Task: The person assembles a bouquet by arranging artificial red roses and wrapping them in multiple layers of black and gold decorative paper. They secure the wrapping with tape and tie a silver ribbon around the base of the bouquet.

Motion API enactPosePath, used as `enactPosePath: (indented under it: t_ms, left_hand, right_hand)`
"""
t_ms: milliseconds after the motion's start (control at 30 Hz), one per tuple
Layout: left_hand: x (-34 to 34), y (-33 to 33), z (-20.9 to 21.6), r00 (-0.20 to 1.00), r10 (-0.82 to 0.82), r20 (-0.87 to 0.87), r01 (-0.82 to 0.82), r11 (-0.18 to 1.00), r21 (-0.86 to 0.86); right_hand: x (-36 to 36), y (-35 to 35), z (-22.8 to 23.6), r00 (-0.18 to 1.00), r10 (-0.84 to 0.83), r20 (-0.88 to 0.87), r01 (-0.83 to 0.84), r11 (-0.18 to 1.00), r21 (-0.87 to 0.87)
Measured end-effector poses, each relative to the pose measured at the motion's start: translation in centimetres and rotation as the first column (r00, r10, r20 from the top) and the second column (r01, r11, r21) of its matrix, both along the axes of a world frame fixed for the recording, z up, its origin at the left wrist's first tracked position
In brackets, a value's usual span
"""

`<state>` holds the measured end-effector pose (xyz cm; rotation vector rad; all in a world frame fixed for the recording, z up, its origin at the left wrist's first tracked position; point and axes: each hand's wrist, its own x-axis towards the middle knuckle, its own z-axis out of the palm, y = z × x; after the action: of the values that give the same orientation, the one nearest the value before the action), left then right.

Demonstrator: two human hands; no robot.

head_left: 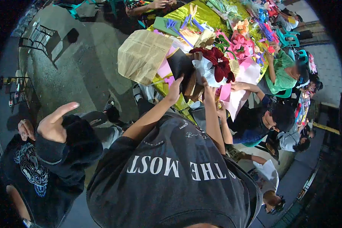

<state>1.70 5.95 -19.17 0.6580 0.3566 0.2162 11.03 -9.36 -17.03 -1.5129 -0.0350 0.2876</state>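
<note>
My left hand is closed on the lower edge of a sheet of black wrapping paper. Beside it, my right hand grips the base of a bouquet: a large dark red flower with white wrapping around it. The black paper stands just left of the bouquet, and a brown piece shows between my hands. My right fingers are partly hidden behind the wrapping. Left of the black paper lies a newsprint-patterned sheet, with pink paper between them.
The table has a shiny yellow-green cover, with pink flowers, purple stems and a green box on it. At right, another person's hand is by pale pink paper. At left, a person in black points a finger.
</note>
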Motion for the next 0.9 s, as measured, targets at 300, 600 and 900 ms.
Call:
enactPosePath:
  t_ms: [300, 600, 900]
  left_hand:
    - [-0.9, 1.8, 2.1, 0.995, 0.097, -0.038, -0.099, 0.994, -0.053]
    - [-1.3, 4.1, 1.4, 0.987, 0.155, -0.053, -0.158, 0.985, -0.075]
    - [-0.9, 7.5, 4.0, 0.985, 0.158, -0.074, -0.17, 0.965, -0.198]
  right_hand:
    - [-1.4, 1.4, 4.1, 0.996, -0.088, -0.006, 0.088, 0.996, -0.009]
    - [-1.0, 1.5, 4.5, 0.997, -0.07, 0.021, 0.07, 0.997, -0.016]
    - [-1.5, 1.9, 5.2, 0.999, -0.049, -0.003, 0.049, 0.998, -0.043]
